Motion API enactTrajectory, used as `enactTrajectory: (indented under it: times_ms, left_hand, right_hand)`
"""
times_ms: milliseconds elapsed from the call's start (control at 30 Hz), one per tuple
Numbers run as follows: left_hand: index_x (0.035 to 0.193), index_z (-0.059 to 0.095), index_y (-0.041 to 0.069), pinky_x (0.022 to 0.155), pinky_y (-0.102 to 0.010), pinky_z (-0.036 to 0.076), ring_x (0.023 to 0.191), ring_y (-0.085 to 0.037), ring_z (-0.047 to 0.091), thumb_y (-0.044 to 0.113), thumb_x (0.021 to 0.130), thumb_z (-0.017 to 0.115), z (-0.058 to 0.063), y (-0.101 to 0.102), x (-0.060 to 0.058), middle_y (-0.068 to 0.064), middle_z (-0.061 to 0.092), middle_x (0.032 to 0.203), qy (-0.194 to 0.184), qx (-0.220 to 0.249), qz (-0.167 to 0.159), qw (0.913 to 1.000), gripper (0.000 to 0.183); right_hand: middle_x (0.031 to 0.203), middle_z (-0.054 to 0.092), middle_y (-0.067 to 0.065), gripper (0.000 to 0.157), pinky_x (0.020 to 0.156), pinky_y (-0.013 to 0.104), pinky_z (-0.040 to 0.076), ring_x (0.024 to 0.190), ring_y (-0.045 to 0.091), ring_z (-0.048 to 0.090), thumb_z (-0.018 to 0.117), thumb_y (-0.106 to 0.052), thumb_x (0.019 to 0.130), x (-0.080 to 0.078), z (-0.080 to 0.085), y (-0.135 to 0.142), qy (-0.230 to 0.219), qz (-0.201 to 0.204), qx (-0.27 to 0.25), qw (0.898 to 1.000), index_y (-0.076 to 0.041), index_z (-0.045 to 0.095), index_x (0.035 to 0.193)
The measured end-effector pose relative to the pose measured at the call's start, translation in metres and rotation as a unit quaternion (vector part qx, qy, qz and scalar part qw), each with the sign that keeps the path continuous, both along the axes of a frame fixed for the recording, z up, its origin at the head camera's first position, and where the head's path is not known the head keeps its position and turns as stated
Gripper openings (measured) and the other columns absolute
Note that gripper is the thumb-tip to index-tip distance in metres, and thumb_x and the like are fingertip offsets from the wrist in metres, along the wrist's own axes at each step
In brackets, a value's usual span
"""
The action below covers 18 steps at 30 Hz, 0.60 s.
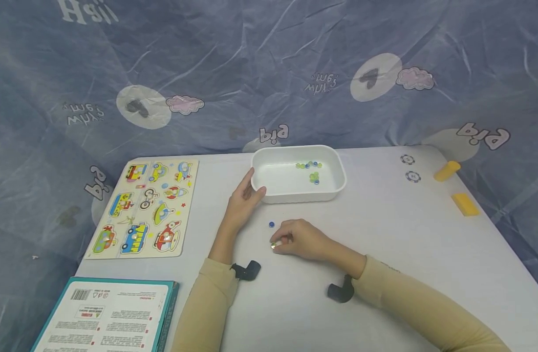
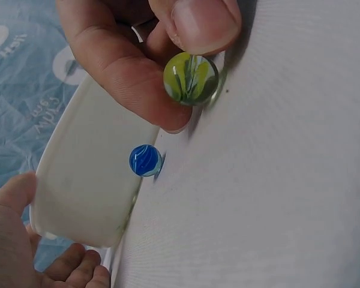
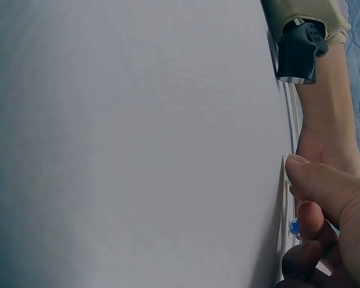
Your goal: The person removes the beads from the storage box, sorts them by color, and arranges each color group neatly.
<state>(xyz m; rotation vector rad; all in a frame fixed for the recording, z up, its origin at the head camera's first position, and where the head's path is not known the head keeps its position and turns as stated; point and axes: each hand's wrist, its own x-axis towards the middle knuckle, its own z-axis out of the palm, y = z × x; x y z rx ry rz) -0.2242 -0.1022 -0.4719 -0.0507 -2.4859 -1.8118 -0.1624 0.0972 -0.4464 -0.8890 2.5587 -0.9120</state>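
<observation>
My left hand [image 1: 242, 203] holds the near left corner of a white plastic tray [image 1: 295, 198], thumb on the front wall and fingers along the left side. Inside the tray lie several green and blue marbles [image 1: 314, 176]. My right hand [image 1: 301, 239] pinches a clear marble with yellow-green streaks [image 2: 191, 79] between thumb and index finger, just at the table surface. Close by, between that hand and the tray, a blue marble [image 1: 271, 224] sits on the table. In the right wrist view, the fingers mostly hide the pinched marble.
A wooden vehicle puzzle board [image 1: 141, 210] lies at the left, with a teal-edged box [image 1: 106, 313] nearer the front. At the far right are a yellow cylinder [image 1: 447, 171], a yellow block [image 1: 465, 204] and two printed round marks [image 1: 413, 176]. Patterned blue cloth [image 1: 233, 63] hangs behind.
</observation>
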Motion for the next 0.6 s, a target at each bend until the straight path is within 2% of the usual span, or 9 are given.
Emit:
enactTrajectory:
  times_ms: [200,367,467,600]
  left_hand:
    - [0.142,0.024,0.052,0.113,-0.034,0.035,0.139,-0.009,0.036,0.048,0.087,0.061,-0.001,0.000,0.000,0.019,0.033,0.150,0.001,0.002,0.005,1.0000,0.065]
    - [0.141,0.025,0.052,0.113,-0.033,0.035,0.139,-0.010,0.037,0.048,0.087,0.061,0.000,0.000,0.000,0.018,0.034,0.150,0.001,0.005,0.005,1.0000,0.065]
    - [0.141,0.025,0.053,0.113,-0.032,0.035,0.138,-0.009,0.037,0.053,0.086,0.061,0.001,0.000,0.000,0.019,0.034,0.150,-0.001,0.002,0.006,1.0000,0.066]
    - [0.142,0.026,0.051,0.113,-0.031,0.035,0.138,-0.007,0.036,0.062,0.082,0.059,0.001,0.000,-0.001,0.019,0.034,0.149,-0.002,0.000,0.008,1.0000,0.069]
  right_hand:
    - [0.080,0.060,-0.014,0.020,0.065,0.019,0.048,0.074,0.006,0.054,0.077,-0.031,0.078,0.000,0.003,0.001,0.017,0.009,0.002,1.000,-0.028,0.074,0.098]
    - [0.085,0.061,-0.017,0.019,0.071,0.020,0.049,0.080,0.005,0.055,0.076,-0.036,0.079,-0.001,0.018,0.008,0.014,0.014,-0.020,1.000,-0.029,0.075,0.097]
    - [0.082,0.060,-0.018,0.020,0.067,0.021,0.048,0.076,0.008,0.053,0.075,-0.037,0.080,-0.009,0.033,0.018,0.023,0.002,-0.038,0.999,-0.028,0.075,0.097]
    - [0.079,0.059,-0.016,0.020,0.059,0.022,0.045,0.068,0.011,0.049,0.075,-0.035,0.080,-0.030,0.050,0.035,0.076,-0.027,-0.066,0.995,-0.024,0.074,0.097]
